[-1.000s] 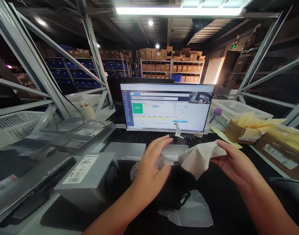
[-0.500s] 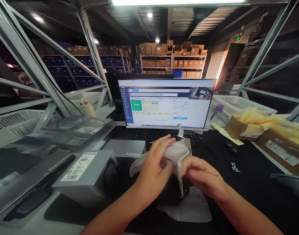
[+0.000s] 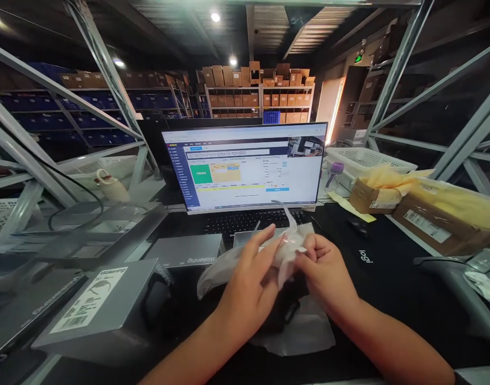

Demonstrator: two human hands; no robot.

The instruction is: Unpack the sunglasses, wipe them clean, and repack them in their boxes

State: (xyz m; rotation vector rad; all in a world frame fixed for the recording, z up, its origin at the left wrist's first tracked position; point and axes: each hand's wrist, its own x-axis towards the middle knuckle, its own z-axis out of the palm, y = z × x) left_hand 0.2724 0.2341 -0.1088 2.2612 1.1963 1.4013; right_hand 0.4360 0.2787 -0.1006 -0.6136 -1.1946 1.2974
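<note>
My left hand [image 3: 251, 280] and my right hand [image 3: 327, 270] meet above the black desk mat [image 3: 389, 289], in front of the keyboard [image 3: 249, 220]. Both are closed on a pale cloth [image 3: 297, 238] wrapped round a clear plastic bag [image 3: 216, 272] that trails to the left. My right fingers pinch the cloth's upper part. What lies inside the cloth is hidden. Below my hands sits a dark object [image 3: 283, 313] on a translucent bag [image 3: 309, 334].
A monitor [image 3: 245, 166] stands behind the keyboard. Grey Wakening boxes [image 3: 96, 310] lie at the left, cardboard boxes with yellow packing [image 3: 429, 214] at the right. A mouse [image 3: 359, 227] rests on the mat, a scanner [image 3: 453, 278] at far right. White baskets [image 3: 369, 160] flank the desk.
My right hand moved left from holding the cloth spread out and joined my left hand, bunching the cloth around the item. The view shifted right.
</note>
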